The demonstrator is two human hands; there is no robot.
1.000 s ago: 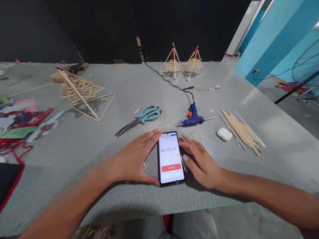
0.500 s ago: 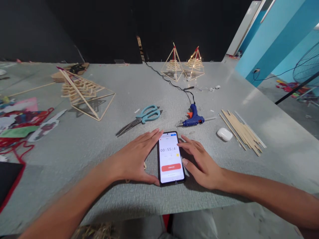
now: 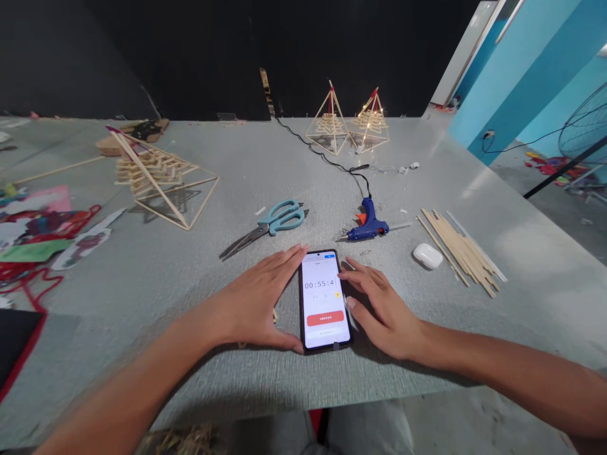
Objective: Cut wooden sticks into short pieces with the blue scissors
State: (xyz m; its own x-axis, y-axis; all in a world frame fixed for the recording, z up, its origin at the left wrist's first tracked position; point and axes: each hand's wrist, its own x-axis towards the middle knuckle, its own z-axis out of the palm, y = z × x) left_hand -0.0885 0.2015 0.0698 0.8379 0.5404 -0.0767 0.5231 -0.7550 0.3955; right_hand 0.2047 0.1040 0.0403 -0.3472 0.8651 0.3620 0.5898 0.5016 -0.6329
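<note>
1. The phone [image 3: 325, 302] lies flat on the gray table [image 3: 246, 392], screen up, top toward twelve o'clock. It has a dark edge and a bright white screen. Big numbers read 00:55:4, with a yellow dot and a wide red button lower down. The little words are too small to read.
2. The left hand [image 3: 256, 300] is at nine o'clock from the phone. Its thumb and fingers are spread wide, at the phone's two left corners.
3. The right hand [image 3: 386, 309] is at three o'clock. Its fingers bend a little, thumb apart, by the phone's right edge. I cannot tell how hard they touch.
4. A bit of wood [image 3: 275, 316] pokes out by the left hand, which covers part of it.
5. Blue scissors [image 3: 268, 226] sit at eleven o'clock, blades pointing to eight.
6. A blue glue gun [image 3: 368, 226] lies at one o'clock. Its black cord [image 3: 359, 168] runs back toward the dark wall [image 3: 190, 57].
7. At two o'clock are a white case [image 3: 427, 256] and, past it, wooden sticks [image 3: 459, 248].
8. Far off near twelve stand a plain stick tower [image 3: 331, 123] and a lit stick tower [image 3: 371, 120]. A bigger stick tower [image 3: 154, 170] is at ten.
</note>
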